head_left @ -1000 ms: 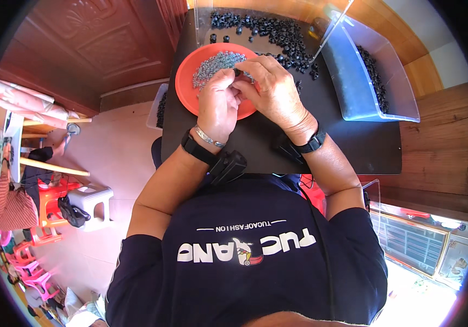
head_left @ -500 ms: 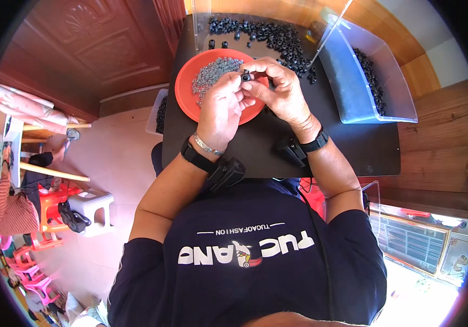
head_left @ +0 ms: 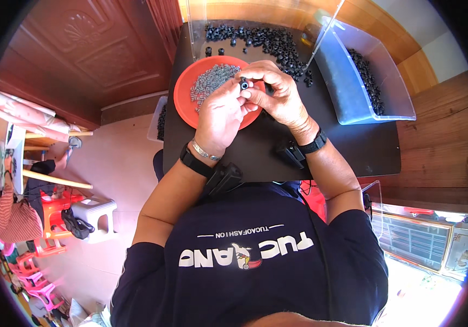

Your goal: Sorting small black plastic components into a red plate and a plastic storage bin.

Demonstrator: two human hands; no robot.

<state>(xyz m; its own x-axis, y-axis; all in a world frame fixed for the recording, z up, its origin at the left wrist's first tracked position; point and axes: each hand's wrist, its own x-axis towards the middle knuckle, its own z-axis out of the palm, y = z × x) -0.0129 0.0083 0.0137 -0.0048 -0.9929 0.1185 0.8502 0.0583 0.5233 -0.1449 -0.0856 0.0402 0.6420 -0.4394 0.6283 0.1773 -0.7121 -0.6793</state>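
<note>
Above the right part of the round, smooth orange-red dish, a small black part is being pinched between thumb and forefinger of the right hand, and is being met by the closed-in fingertips of the left hand. Its ringed opening is now being turned toward view, whereas a second ago it was being mostly covered. Shiny silvery pieces are being held in the dish; knobbly black pieces are being kept loose beyond it.
</note>
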